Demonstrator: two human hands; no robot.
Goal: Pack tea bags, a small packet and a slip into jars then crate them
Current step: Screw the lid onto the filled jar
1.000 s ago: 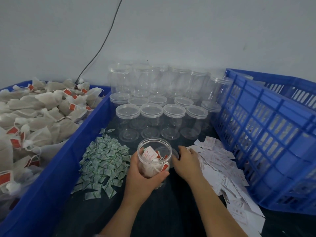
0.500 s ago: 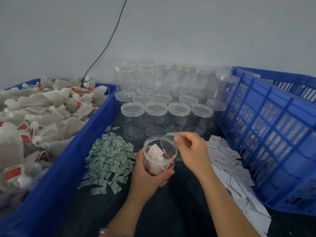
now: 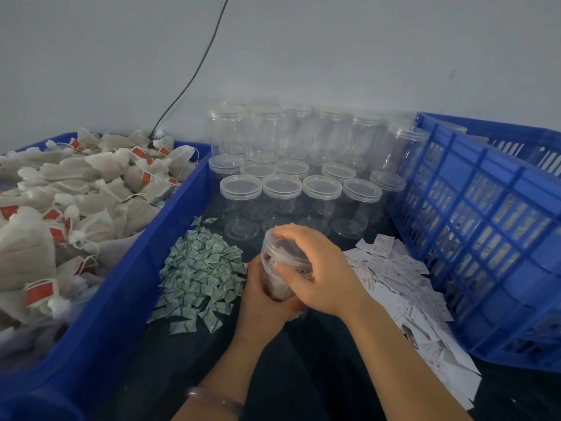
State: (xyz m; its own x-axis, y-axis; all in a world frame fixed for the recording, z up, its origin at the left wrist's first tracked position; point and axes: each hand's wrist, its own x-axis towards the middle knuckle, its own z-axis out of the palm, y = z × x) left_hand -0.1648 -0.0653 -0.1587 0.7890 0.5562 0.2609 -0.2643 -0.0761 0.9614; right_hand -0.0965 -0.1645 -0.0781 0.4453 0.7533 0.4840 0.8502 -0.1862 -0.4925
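Right hand (image 3: 321, 268) now arches over jar (image 3: 274, 288), fingers (image 3: 293, 231) clasping lid (image 3: 280, 251); left hand (image 3: 261, 308) grips jar.

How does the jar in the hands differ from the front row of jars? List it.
The held jar holds tea bags; the front-row jars are empty. The held jar is gripped by the left hand, the right hand on its lid; the front-row jars stand untouched. Both are clear plastic with clear lids.
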